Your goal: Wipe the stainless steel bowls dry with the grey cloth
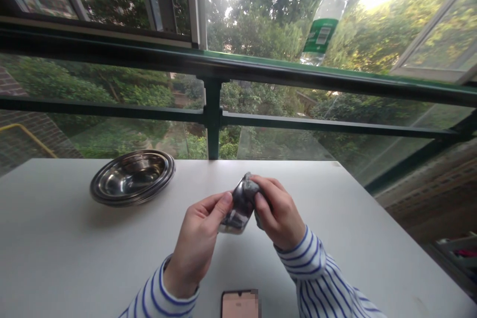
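Above the white table, my left hand [203, 236] pinches the left edge of a small, shiny, curved metal piece [238, 211]. It is tilted and looks like a dish, but its exact kind I cannot tell. My right hand [278, 208] is closed around a crumpled grey cloth [250, 188], which presses against the upper right of the metal piece. The far side of the piece is hidden by the cloth and fingers.
Several stacked steel bowls [132, 179] sit on the white table [112, 258] at the left. A phone [239, 304] lies at the near edge. Beyond the table runs a green railing [212, 131], with a plastic bottle [322, 35] standing on it by the window.
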`<state>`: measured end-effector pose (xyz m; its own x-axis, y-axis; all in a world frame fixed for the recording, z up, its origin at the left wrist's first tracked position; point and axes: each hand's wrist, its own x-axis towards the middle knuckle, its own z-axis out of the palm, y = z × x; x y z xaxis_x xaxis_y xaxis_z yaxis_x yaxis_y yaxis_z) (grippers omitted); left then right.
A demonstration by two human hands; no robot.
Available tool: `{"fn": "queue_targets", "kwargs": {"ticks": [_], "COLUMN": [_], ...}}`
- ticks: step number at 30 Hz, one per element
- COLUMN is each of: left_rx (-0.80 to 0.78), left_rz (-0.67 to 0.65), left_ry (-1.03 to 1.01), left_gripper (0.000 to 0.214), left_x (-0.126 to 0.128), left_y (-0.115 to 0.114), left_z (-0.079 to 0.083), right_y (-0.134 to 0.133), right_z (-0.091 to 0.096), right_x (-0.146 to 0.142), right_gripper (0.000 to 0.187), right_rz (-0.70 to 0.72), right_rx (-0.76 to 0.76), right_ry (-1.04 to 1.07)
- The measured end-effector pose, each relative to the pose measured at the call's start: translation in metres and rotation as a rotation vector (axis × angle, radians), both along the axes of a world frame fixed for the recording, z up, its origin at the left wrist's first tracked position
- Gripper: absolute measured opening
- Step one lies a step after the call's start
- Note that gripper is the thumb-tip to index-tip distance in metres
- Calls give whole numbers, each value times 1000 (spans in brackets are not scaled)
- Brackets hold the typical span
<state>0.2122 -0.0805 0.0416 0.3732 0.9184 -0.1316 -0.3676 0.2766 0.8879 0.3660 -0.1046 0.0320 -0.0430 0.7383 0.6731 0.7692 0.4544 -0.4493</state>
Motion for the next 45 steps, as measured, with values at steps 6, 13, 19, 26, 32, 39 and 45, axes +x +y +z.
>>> {"fn": "queue_targets", "kwargs": {"ticks": [6, 13, 19, 26, 32, 39, 45], "left_rx": [-36, -85, -133, -181, -207, -234, -250], "left_rz": [43, 12, 71, 41, 65, 49, 155], "left_ry": [-60, -43, -128, -118, -170, -145, -200], "left_gripper": [20, 23, 19, 21, 18, 23, 11], "left_x": [0, 3, 1, 5, 3, 6, 4], "left_y": [4, 2, 6, 2, 5, 0, 6], "left_z": [1, 1, 0, 0, 1, 4, 2], "right_y": [-7, -3, -8, -5, -11, -8, -12], "right_z": [3, 1, 2, 1, 6, 2, 2], "right_x": [-11, -6, -16, -8, -18, -12, -24], "right_gripper": [37, 33, 35, 35, 35, 37, 30], "right_rz": [113, 0, 132, 46, 206, 67, 230], "right_rx": [69, 7, 42, 8, 10, 24, -1], "right_ry": [-243, -107, -331, -273, -432, -354, -482]}}
